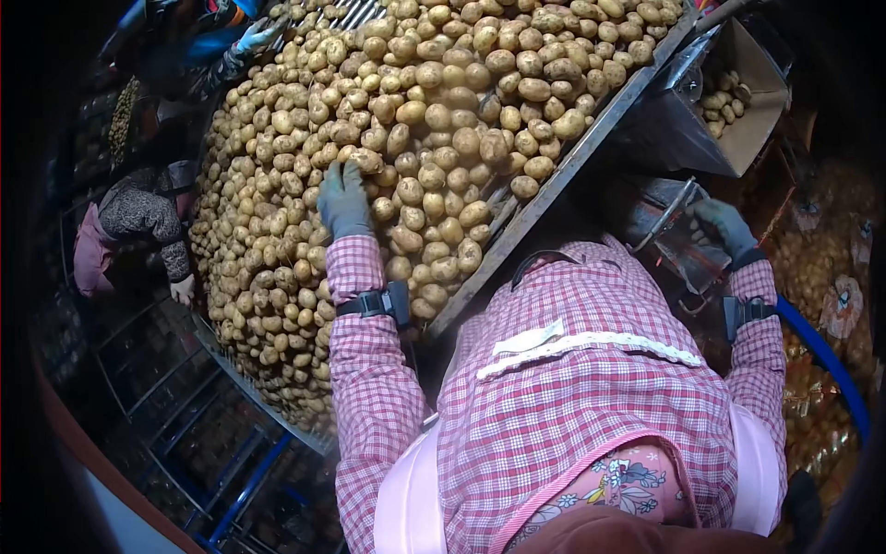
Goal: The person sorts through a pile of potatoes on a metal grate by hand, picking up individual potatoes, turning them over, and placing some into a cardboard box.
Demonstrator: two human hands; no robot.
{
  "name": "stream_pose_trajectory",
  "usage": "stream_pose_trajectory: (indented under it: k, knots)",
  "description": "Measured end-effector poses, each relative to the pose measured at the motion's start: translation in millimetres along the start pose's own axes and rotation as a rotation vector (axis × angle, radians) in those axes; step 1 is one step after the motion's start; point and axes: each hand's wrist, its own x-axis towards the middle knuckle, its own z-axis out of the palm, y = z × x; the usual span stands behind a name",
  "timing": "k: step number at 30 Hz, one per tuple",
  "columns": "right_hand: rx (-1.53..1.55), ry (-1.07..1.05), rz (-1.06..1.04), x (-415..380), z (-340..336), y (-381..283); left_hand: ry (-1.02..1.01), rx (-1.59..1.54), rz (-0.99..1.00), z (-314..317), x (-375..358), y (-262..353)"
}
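Observation:
My left hand (pixel 345 201), in a grey-green glove, lies on the heap of potatoes (pixel 277 194) with its fingers stretched out. Its fingertips touch a potato (pixel 366 162) at the upper edge of the hand. On the right, my right hand (pixel 724 227), gloved alike, is beside a grey, shiny container (pixel 678 249) with a metal bar. Its fingers are curled in; what they hold, if anything, I cannot make out. The potatoes cover a sloping table with a metal edge rail (pixel 563 194) between the heap and me.
An open cardboard box (pixel 752 120) with several potatoes stands at the upper right. Bagged potatoes (pixel 835 305) lie on the far right near a blue hose (pixel 826 355). Another person (pixel 138 217) works at the left edge. A co-worker's gloved hand (pixel 258 37) reaches over the heap's top left.

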Motion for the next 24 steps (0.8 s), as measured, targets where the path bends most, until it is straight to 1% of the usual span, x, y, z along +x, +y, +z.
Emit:
stream_pose_trajectory:
  k: [2,3,4,5,6,7,8,9,10,11,12,14,15,16,17,18,19,20,21,22,24]
  knots:
    - [-0.41,-0.148,-0.407,37,-59,72,0.093,0.027,0.014,27,-3,7]
    - [-0.334,-0.144,-0.011,33,-62,60,0.071,-0.097,-0.041,19,-10,28]
    - [-0.217,-0.118,-0.07,37,-57,54,0.138,-0.084,0.016,21,-18,37]
    - [-0.1,-0.101,-0.129,44,-48,47,0.124,-0.172,-0.007,10,-29,56]
    - [0.017,-0.093,-0.191,54,-35,33,0.237,-0.134,0.094,22,-34,57]
    - [-0.02,-0.068,-0.155,52,-8,-2,0.192,-0.115,0.216,25,-33,63]
    - [-0.063,-0.145,-0.236,65,13,-27,0.048,-0.235,0.285,14,-46,84]
    - [-0.038,-0.221,-0.292,60,45,-62,0.162,-0.196,0.404,20,-61,98]
    - [-0.01,-0.29,-0.345,48,81,-95,0.107,-0.235,0.458,14,-68,109]
    - [0.026,-0.403,-0.342,46,108,-118,0.119,-0.321,0.457,25,-79,111]
    - [0.059,-0.518,-0.326,47,133,-138,0.05,-0.394,0.42,16,-91,114]
    - [0.007,-0.611,-0.397,39,194,-167,0.003,-0.367,0.344,-13,-107,105]
    - [-0.115,-0.629,-0.387,41,218,-175,-0.014,-0.328,0.345,-35,-106,94]
    - [-0.306,-0.682,-0.603,30,245,-184,0.019,-0.202,0.308,-34,-105,71]
    - [-0.372,-0.798,-0.674,34,273,-179,0.015,-0.146,0.241,-42,-105,50]
    - [-0.496,-0.862,-0.671,25,299,-178,0.009,-0.091,0.176,-46,-107,35]
    - [-0.716,-0.885,-0.658,10,320,-178,-0.018,-0.022,0.169,-39,-110,28]
    - [-0.69,-0.988,-0.453,7,339,-171,-0.045,0.046,0.165,-31,-110,23]
    - [-0.743,-1.028,-0.765,16,356,-158,-0.073,0.115,0.162,-26,-107,21]
    - [-0.828,-0.969,-0.822,16,366,-157,-0.121,0.048,0.207,-26,-99,23]
    - [-0.858,-0.975,-0.629,20,371,-174,-0.133,0.093,0.187,-20,-82,37]
